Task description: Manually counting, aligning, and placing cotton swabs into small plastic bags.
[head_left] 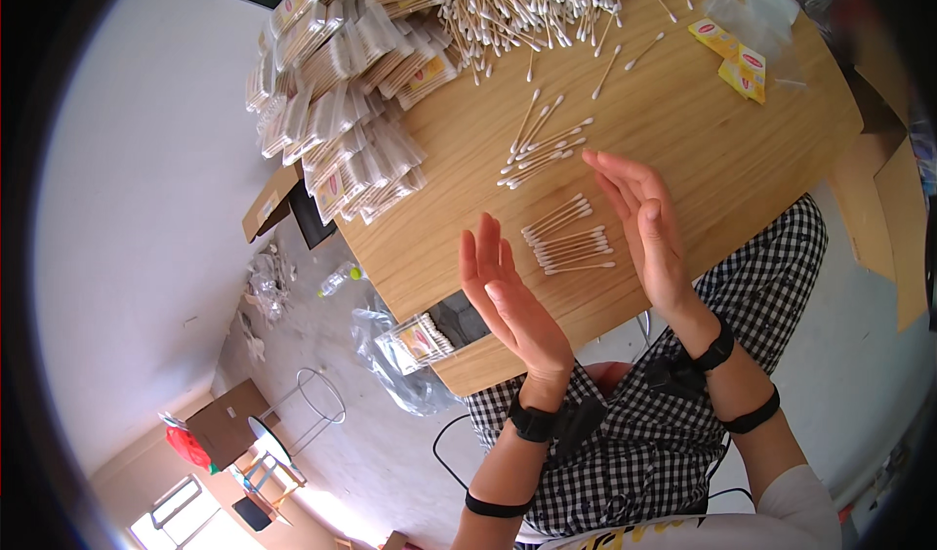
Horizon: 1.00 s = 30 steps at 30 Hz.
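Both palms face each other above the wooden table, one on either side of a small row of cotton swabs [571,238]. My left hand [512,301] has its fingers stretched out and holds nothing. Opposite it, my right hand [644,223] is likewise empty with fingers extended, its fingertips close to a second loose group of cotton swabs [542,150] farther up the table. The swabs in the near row lie roughly side by side, in two slightly separated bunches. Neither hand appears to touch them.
Filled swab packets [342,91] pile up along the table's left side. A big heap of loose swabs [537,3] covers the far end. Yellow cards [737,57] lie at far right by clear bags [756,13]. A swab packet [420,340] rests at the left table edge.
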Each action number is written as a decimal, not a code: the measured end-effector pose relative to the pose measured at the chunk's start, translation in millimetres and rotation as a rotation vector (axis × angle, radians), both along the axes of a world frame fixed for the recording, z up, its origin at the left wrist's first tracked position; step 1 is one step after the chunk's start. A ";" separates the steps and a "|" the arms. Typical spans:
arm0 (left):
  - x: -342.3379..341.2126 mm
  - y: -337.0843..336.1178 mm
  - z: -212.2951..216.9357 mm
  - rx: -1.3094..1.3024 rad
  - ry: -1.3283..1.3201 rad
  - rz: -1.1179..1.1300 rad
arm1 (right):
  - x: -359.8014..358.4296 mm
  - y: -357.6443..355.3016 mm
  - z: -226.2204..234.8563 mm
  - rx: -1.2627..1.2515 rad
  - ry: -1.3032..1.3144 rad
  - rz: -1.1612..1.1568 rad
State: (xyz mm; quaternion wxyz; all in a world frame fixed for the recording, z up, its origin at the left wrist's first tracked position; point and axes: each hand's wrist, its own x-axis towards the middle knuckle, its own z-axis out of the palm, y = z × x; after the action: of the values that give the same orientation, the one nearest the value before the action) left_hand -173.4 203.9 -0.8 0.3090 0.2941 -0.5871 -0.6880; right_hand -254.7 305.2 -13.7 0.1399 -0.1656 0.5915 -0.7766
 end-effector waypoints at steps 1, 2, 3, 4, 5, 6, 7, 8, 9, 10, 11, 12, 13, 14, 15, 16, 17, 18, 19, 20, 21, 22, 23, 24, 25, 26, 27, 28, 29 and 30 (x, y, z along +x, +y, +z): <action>8.5 1.0 2.4 -0.049 -0.042 0.017 | 0.9 2.2 3.4 0.001 -0.004 -0.007; 18.8 3.4 6.3 -0.003 0.027 -0.042 | 0.8 3.3 5.8 0.001 -0.009 -0.015; 28.8 5.6 12.5 0.078 0.002 -0.188 | 0.3 5.0 4.2 0.003 -0.007 -0.016; 33.7 6.6 12.1 0.031 -0.014 -0.338 | -0.2 6.0 1.7 -0.024 -0.018 -0.041; 36.0 7.0 10.6 -0.017 -0.030 -0.488 | -0.7 6.3 0.2 -0.053 -0.028 -0.065; 35.2 7.4 9.1 -0.016 -0.028 -0.488 | -1.0 5.1 2.7 -0.052 -0.027 -0.065; 32.9 7.9 7.4 -0.033 -0.031 -0.496 | -1.6 3.0 7.2 -0.015 -0.018 -0.091; 30.8 7.8 6.5 -0.051 -0.034 -0.504 | -2.0 1.5 10.0 0.021 -0.008 -0.116; 28.4 7.8 6.9 -0.049 -0.031 -0.505 | -2.9 4.8 8.9 0.024 -0.005 -0.117; 26.0 7.2 8.6 -0.001 -0.037 -0.519 | -4.1 10.3 6.6 0.192 0.091 -0.102; 23.5 7.0 10.6 0.047 -0.043 -0.533 | -5.4 14.6 5.6 0.361 0.188 -0.086; 21.6 4.9 14.5 0.045 -0.040 -0.530 | -6.6 14.0 6.6 0.359 0.191 -0.084; 19.6 3.2 19.0 -0.249 -0.175 -0.497 | -7.9 13.1 8.2 0.443 0.262 -0.072; 17.8 1.3 21.3 -0.541 -0.310 -0.453 | -9.3 11.5 9.9 0.527 0.334 -0.059; 14.0 -1.7 19.4 -0.539 -0.307 -0.448 | -10.1 8.7 11.4 0.529 0.339 -0.055; 7.7 -6.1 14.8 -0.868 -0.415 -0.477 | -11.4 5.0 12.6 0.559 0.407 -0.044; 3.5 -7.1 8.7 -1.194 -0.517 -0.502 | -14.0 4.8 13.4 0.596 0.475 -0.034; 4.5 -6.0 0.2 -1.201 -0.629 -0.589 | -16.4 4.9 14.7 0.603 0.479 -0.029; 4.2 -4.6 -4.4 -1.193 -0.627 -0.585 | -18.9 5.2 16.4 0.663 0.547 0.012; -0.1 1.6 -6.6 -1.222 -0.640 -0.619 | -23.8 10.9 21.2 0.733 0.614 0.045; 0.2 1.1 -7.8 -1.258 -0.671 -0.645 | -26.2 8.3 24.7 0.733 0.616 0.051; 1.0 0.5 -8.5 -1.279 -0.688 -0.640 | -28.9 5.7 28.5 0.810 0.694 0.100; 2.3 -0.1 -8.7 -1.275 -0.691 -0.637 | -31.0 3.3 31.8 0.888 0.771 0.149; 2.1 0.0 -9.3 -1.278 -0.683 -0.637 | -33.6 1.1 34.4 0.890 0.776 0.153; 1.8 -0.2 -9.3 -1.281 -0.674 -0.637 | -35.8 -1.8 37.0 0.988 0.835 0.203; 1.0 -0.5 -8.9 -1.277 -0.671 -0.633 | -37.9 -4.6 39.8 1.087 0.893 0.253; 1.0 -1.4 -8.9 -1.277 -0.670 -0.631 | -39.3 -8.7 42.6 1.090 0.895 0.256; 1.3 -2.0 -8.8 -1.278 -0.668 -0.631 | -40.7 -13.4 45.7 1.137 0.963 0.316; 2.1 -2.6 -9.4 -1.275 -0.666 -0.630 | -41.8 -17.5 47.4 1.184 1.031 0.377; 2.4 -2.8 -9.5 -1.276 -0.665 -0.626 | -42.9 -20.5 48.9 1.190 1.035 0.378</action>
State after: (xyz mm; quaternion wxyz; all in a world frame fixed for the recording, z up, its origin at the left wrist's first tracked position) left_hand -170.9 201.1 -10.3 0.0180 0.0712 -0.9862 -0.1487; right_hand -297.6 284.7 35.1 0.0420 -0.4988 0.8574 -0.1201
